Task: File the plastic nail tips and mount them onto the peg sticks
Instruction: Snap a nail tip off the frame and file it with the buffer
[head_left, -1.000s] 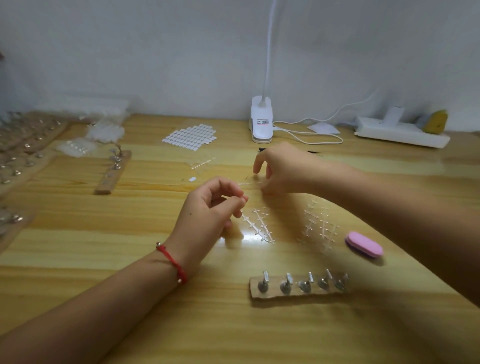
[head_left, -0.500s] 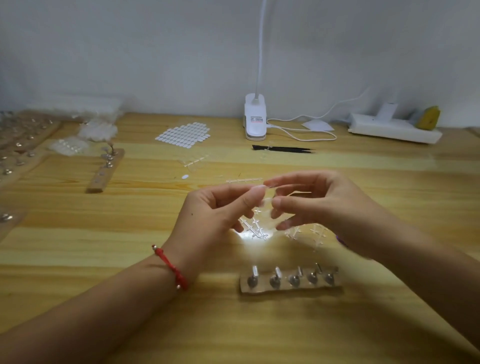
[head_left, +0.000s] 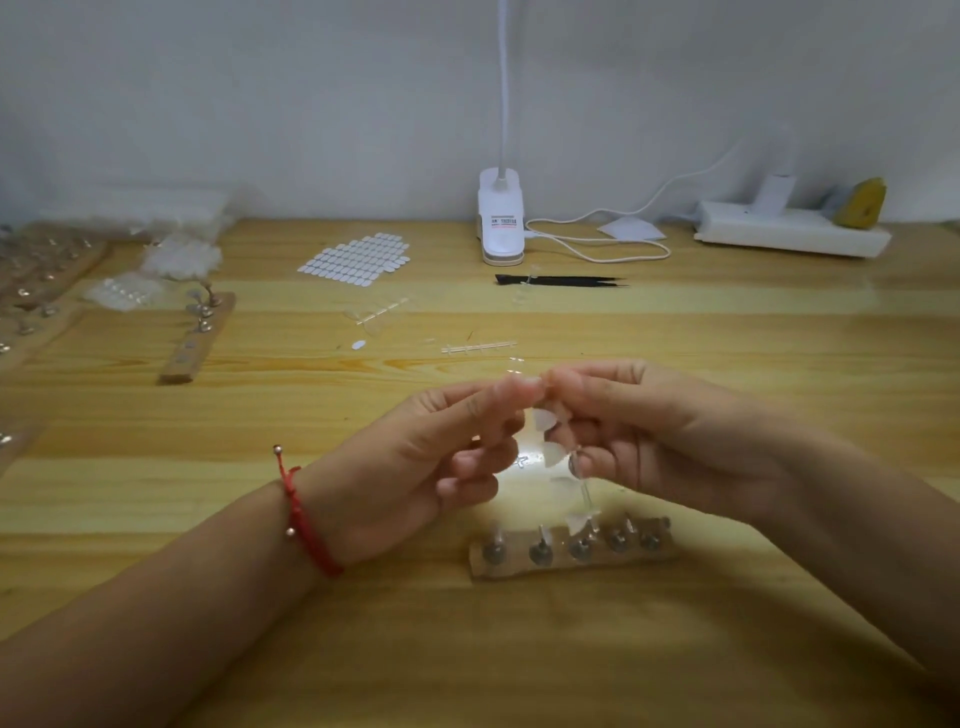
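Pale wooden table (head_left: 467, 649) runs from the near edge to a plain white wall. Both forearms come in from the bottom corners, and a red cord bracelet (head_left: 306, 519) circles the left wrist. Just beyond the wrists a row of peg sticks (head_left: 571, 551) stands in a short wooden block, five metal-headed pegs side by side.

Directly above that block the two hands meet. The left hand (head_left: 415, 467) and the right hand (head_left: 665, 431) each pinch the top of a clear strip of nail tips (head_left: 545, 421) between thumb and forefinger, fingertips almost touching, the other fingers loosely curled beneath. The strip hangs down between the palms, and its lower end reaches the pegs; whether it touches them I cannot tell.

Farther off, a bare clear sprue (head_left: 478, 347) lies flat. Black tweezers (head_left: 561, 281) lie behind it, and a sheet of white tabs (head_left: 358, 257) sits to their left. A second peg block (head_left: 200, 338) lies at the left. Against the wall stand a white lamp clip (head_left: 500, 218) and a power strip (head_left: 789, 234).
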